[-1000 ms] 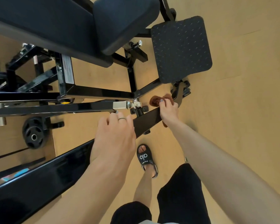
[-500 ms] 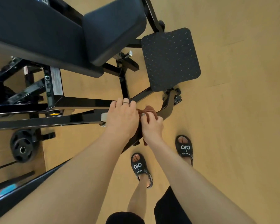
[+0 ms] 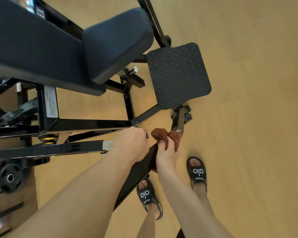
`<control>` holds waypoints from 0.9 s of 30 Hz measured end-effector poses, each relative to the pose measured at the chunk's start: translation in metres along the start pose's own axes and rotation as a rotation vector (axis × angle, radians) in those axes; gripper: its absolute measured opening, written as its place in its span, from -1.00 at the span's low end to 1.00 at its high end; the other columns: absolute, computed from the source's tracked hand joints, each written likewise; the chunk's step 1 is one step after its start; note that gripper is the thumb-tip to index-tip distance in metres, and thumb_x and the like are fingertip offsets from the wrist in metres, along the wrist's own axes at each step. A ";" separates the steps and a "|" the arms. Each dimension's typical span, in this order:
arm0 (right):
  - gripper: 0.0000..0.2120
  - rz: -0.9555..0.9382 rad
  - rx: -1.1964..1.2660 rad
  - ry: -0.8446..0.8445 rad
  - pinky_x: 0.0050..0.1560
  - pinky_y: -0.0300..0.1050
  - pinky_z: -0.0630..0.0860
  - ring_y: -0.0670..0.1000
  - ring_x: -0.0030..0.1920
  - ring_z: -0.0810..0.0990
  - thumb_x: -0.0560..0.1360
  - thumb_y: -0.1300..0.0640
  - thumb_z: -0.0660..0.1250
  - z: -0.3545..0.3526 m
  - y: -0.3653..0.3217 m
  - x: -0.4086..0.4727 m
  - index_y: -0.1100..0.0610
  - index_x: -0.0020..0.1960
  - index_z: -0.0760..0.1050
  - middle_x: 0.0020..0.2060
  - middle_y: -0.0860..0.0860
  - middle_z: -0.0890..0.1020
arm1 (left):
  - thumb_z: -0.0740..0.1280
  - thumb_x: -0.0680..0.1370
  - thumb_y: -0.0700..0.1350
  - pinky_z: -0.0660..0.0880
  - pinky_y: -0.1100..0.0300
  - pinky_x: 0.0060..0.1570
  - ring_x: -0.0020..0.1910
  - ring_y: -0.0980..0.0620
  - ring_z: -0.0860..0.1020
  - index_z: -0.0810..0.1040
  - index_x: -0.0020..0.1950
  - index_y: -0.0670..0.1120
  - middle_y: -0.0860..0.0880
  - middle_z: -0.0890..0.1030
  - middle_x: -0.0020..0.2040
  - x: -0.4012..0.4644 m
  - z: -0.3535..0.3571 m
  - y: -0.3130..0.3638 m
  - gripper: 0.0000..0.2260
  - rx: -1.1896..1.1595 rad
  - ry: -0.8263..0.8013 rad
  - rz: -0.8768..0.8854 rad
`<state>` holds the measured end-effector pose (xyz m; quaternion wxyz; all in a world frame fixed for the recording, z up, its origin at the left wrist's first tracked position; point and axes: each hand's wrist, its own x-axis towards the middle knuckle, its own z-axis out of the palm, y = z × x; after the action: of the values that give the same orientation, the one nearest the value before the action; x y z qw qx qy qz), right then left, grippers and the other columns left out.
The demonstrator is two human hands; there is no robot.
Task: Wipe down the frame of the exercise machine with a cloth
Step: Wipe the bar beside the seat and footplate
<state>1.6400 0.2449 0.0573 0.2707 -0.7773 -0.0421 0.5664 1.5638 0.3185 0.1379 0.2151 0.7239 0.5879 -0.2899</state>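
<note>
— Where is the cloth (image 3: 167,137) held?
— It is pinched in the right hand (image 3: 166,158), on the frame (image 3: 141,166) bar.
— And the left hand (image 3: 132,145)?
— Its grip is curled around the bar end.

A tan wooden floor (image 3: 248,117) runs under everything here, faint seams crossing it. 2 black sandals stand on it, toes toward the machine, each printed "alo" in white: the left sandal (image 3: 147,194) sits nearer the bottom of the view, the right sandal (image 3: 197,172) a little ahead and well apart from it. Over at the left edge a black weight plate (image 3: 9,177) lies by the floor, its silver hub showing.
</note>
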 end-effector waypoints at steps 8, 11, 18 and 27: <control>-0.67 0.063 -0.005 0.033 0.40 0.33 0.42 0.24 0.36 0.42 0.72 -0.04 0.12 0.004 -0.007 0.029 -0.18 0.47 0.32 0.42 0.12 0.28 | 0.20 0.69 0.03 0.64 0.07 0.01 -0.08 -0.01 0.64 0.61 0.12 -0.04 -0.04 0.65 -0.06 -0.001 -0.002 0.001 -0.76 0.031 0.007 0.025; -0.67 0.103 -0.031 0.080 0.39 0.33 0.44 0.27 0.36 0.43 0.73 0.01 0.11 0.000 -0.016 0.061 -0.14 0.48 0.31 0.45 0.16 0.32 | 0.19 0.69 0.05 0.64 0.07 0.02 -0.08 0.01 0.64 0.62 0.13 -0.04 -0.03 0.64 -0.06 0.001 0.000 0.000 -0.74 -0.002 0.025 0.031; -0.68 0.081 0.082 0.000 0.38 0.21 0.44 0.17 0.32 0.41 0.71 -0.06 0.14 0.006 -0.007 -0.017 -0.24 0.45 0.30 0.35 0.04 0.28 | 0.20 0.69 0.05 0.64 0.10 0.02 -0.11 0.04 0.63 0.63 0.12 -0.03 -0.01 0.64 -0.08 -0.001 -0.002 0.001 -0.74 0.003 0.041 0.022; -0.66 0.141 0.172 -0.011 0.35 0.34 0.46 0.25 0.35 0.46 0.72 -0.03 0.14 -0.002 -0.009 0.030 -0.20 0.48 0.31 0.40 0.12 0.39 | 0.20 0.70 0.05 0.64 0.10 0.03 -0.08 0.03 0.64 0.63 0.13 -0.01 -0.01 0.64 -0.07 0.004 0.006 -0.001 -0.76 -0.013 0.039 0.021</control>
<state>1.6546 0.2634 0.0364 0.2956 -0.7491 0.0596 0.5899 1.5628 0.3176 0.1309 0.2112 0.7342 0.5861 -0.2698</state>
